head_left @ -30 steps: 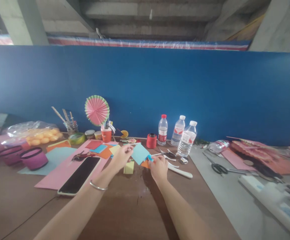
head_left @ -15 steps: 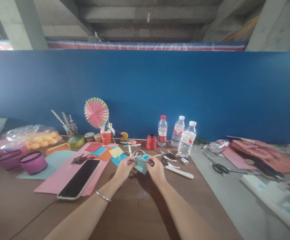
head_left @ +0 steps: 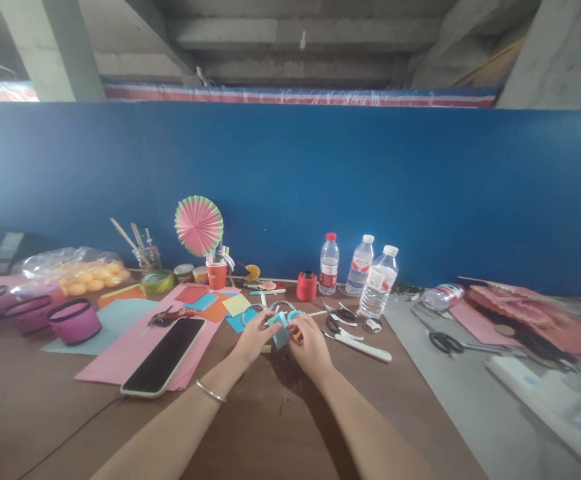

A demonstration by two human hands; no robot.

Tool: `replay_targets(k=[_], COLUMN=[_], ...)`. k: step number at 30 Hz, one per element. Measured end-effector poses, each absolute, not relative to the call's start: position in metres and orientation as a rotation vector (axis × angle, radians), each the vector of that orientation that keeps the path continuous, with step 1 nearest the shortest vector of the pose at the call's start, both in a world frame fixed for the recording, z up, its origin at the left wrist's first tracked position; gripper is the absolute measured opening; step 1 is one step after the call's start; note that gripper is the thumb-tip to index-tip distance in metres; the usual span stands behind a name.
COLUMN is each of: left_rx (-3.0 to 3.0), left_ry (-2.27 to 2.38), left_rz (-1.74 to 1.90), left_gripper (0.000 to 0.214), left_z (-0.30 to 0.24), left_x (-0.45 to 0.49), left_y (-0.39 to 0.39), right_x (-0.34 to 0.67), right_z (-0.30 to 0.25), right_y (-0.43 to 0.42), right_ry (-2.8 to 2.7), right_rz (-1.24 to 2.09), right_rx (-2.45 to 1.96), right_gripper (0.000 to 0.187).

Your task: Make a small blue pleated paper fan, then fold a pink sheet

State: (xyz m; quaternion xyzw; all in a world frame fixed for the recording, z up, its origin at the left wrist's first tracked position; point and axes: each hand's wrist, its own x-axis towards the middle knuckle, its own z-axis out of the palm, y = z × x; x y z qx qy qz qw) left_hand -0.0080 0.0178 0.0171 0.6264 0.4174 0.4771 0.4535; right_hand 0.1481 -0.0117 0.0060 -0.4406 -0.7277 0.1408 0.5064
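Over the brown table, my left hand (head_left: 253, 337) is closed on a small piece of light blue paper (head_left: 280, 331), which looks bent between the hands. My right hand (head_left: 312, 345) has its fingers curled at the paper's right side; a small orange piece (head_left: 296, 332) shows in them, its kind unclear. Just beyond the hands lie clear ring-shaped items (head_left: 281, 306) and a brighter blue bit (head_left: 295, 314), partly hidden by the fingers. Yellow, orange and blue paper squares (head_left: 236, 305) lie to the left.
A phone (head_left: 163, 357) rests on pink paper (head_left: 105, 363) to the left. Scissors (head_left: 337, 327), a white-handled tool (head_left: 365, 348) and water bottles (head_left: 379, 282) stand or lie right. A red thread spool (head_left: 307, 286) and a cup with a paper fan (head_left: 217, 274) are behind.
The light blue paper, spread flat between both hands before, now looks bent and turned. An orange piece has come into sight at my right fingers. The view has shifted slightly.
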Motion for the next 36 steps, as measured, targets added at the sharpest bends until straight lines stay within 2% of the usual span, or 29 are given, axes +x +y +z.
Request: replay_targets(k=[3, 8, 10, 15, 18, 24, 29, 36], left_rx=[1.568, 1.586, 1.591, 1.607, 1.628, 1.707, 1.836, 1.935], left_ry=[1.016, 1.019, 1.004, 0.944, 0.936, 0.954, 0.958, 0.996], left_rz=[1.162, 1.169, 1.168, 1.11, 1.071, 1.081, 1.106, 1.067], left_gripper=[0.039, 0.034, 0.033, 0.038, 0.04, 0.033, 0.043, 0.027], left_z=[0.018, 0.016, 0.015, 0.014, 0.013, 0.016, 0.023, 0.024], left_x=[-0.007, -0.01, -0.011, -0.01, -0.009, -0.009, -0.005, -0.009], left_y=[0.018, 0.022, 0.023, 0.022, 0.021, 0.014, 0.006, 0.01], right_x=[0.147, 0.144, 0.144, 0.142, 0.141, 0.137, 0.133, 0.137], right_z=[0.009, 0.013, 0.012, 0.003, -0.001, -0.003, -0.004, -0.008], right_y=[-0.015, -0.02, -0.018, -0.005, -0.001, -0.002, -0.003, 0.0], right_ry=[-1.804, -1.758, -1.627, -1.304, -1.276, -1.134, -1.008, -1.051], right_rz=[0.357, 0.439, 0.544, 0.941, 1.033, 1.111, 1.175, 1.186], right_rx=[-1.004, -0.945, -0.976, -1.055, -1.05, -1.026, -1.0, -0.99], right_gripper=[0.016, 0.011, 0.011, 0.025, 0.021, 0.017, 0.021, 0.021])
